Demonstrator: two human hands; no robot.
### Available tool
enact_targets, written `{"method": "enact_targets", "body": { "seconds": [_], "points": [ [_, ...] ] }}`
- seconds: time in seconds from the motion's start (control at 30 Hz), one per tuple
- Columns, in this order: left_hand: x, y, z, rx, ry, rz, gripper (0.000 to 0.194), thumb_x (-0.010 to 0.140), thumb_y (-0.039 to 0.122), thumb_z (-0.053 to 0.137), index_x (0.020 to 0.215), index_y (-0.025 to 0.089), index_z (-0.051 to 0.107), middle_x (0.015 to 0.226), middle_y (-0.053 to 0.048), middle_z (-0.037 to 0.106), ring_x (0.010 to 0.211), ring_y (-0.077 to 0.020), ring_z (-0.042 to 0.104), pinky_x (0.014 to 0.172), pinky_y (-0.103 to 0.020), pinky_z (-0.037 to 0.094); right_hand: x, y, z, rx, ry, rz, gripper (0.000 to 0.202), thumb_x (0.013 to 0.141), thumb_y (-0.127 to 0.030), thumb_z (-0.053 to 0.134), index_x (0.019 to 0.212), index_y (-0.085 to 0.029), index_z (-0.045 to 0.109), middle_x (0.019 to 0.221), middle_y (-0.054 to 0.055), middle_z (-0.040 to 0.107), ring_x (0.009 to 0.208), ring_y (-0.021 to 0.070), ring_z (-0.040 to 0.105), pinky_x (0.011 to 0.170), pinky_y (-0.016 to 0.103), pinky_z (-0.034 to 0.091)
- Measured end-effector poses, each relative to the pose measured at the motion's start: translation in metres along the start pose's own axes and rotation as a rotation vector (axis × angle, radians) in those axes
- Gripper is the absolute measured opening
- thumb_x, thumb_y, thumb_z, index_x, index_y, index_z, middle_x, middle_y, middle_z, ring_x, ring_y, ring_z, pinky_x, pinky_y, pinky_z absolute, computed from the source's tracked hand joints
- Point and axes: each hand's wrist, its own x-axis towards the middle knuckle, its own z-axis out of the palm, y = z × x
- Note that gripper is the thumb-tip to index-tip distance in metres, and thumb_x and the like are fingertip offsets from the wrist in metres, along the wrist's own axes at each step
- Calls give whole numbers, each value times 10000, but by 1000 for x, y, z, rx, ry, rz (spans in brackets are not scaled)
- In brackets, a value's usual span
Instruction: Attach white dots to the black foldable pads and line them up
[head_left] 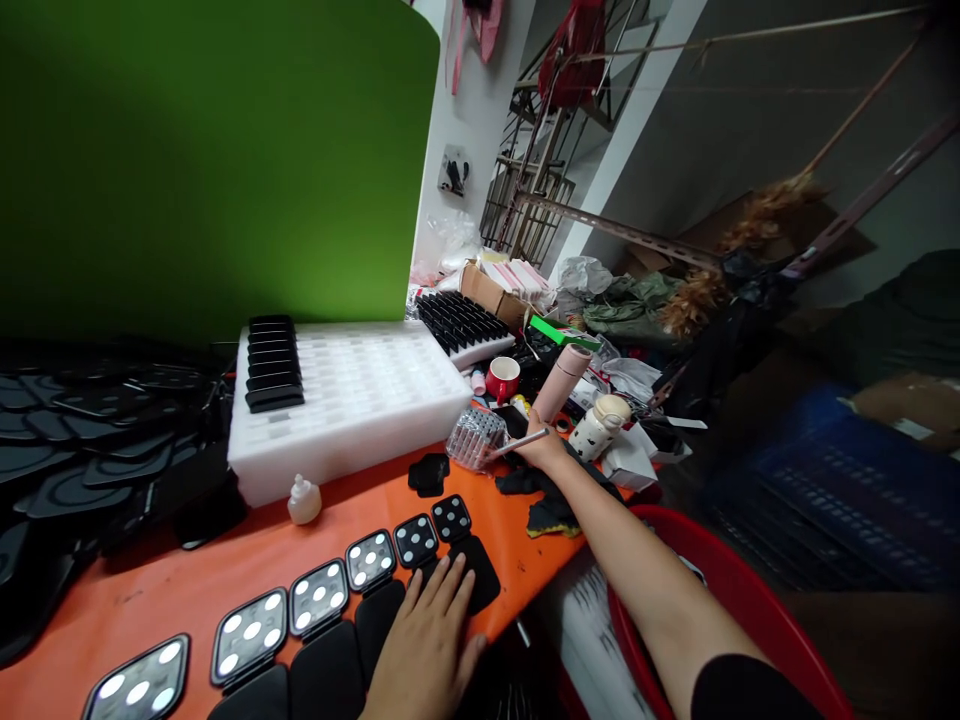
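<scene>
My left hand [431,640] lies flat, fingers stretched out, over the black lower halves [326,665] of a row of hinged black cases. Their raised lids, such as this dotted panel [319,597], carry white round dots. Farther out, my right hand [544,447] is closed around a thin silvery rod [517,443], whose exact kind I cannot make out. Right behind that hand rises a pink thermos [562,383]; whether the fingers touch it is unclear. A bubble-wrapped bundle [476,438] lies by the rod's left tip.
A white foam tray [360,380] holds a row of black pieces at its left end. Before it stands a small squeeze bottle [304,500]. Black cases [97,430] are heaped left. A red mug [503,378] and white flask [600,428] stand right, above a red tub [750,620].
</scene>
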Motion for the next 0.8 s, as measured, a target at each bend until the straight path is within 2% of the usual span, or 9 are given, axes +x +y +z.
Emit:
{"method": "enact_targets", "body": {
  "seconds": [0.13,0.23,0.33,0.4,0.47,0.57,0.7,0.8],
  "points": [
    [-1,-2,2,22,10,11,511,876,442,336,1348,249,304,1411,-29,274,1259,-266,335,987,-517,355,-44,22,-19,24,50,-22,724,702,-417,565,1313,-134,299,1141,149,562,1047,276,537,852,328,395],
    [-1,-3,7,49,28,26,507,878,440,330,1347,248,307,1409,-31,277,1253,-271,345,975,-517,369,-93,55,-27,52,87,0,749,720,-430,538,1343,-150,232,1154,125,559,1028,251,552,831,309,418],
    [-1,-3,11,82,72,41,516,877,441,337,1354,249,288,1407,-33,278,1242,-269,364,960,-503,389,-132,102,-32,129,219,154,767,714,-488,526,1341,-162,229,1142,105,567,1002,257,567,792,313,441],
    [-1,-4,13,109,100,53,513,876,441,341,1348,245,301,1403,-36,286,1233,-265,378,950,-495,401,-138,133,-39,125,251,337,788,713,-537,503,1342,-157,220,1124,101,581,969,261,585,768,318,450],
    [-1,-4,13,142,124,68,501,876,444,339,1334,241,332,1393,-39,305,1224,-261,392,938,-491,414,-127,158,-49,86,241,481,804,710,-559,488,1339,-132,226,1103,118,595,976,283,583,784,344,442],
    [-1,-6,14,197,161,93,497,875,459,334,1322,242,354,1381,-34,323,1213,-248,408,917,-468,441,-84,178,-63,37,238,566,800,703,-540,495,1306,-57,287,1105,209,577,1024,339,551,824,401,415],
    [-1,-8,15,262,205,123,515,873,477,328,1332,244,333,1377,-21,322,1202,-230,425,896,-431,466,-21,177,-66,16,237,598,776,655,-484,569,1244,-20,370,1107,281,547,1040,370,531,828,442,404],
    [0,-9,14,274,204,125,518,874,480,326,1337,247,323,1378,-21,317,1201,-227,425,893,-427,468,-1,172,-61,46,235,585,721,613,-447,621,1169,-22,451,1050,282,567,1028,378,533,828,466,399]
  ]
}}
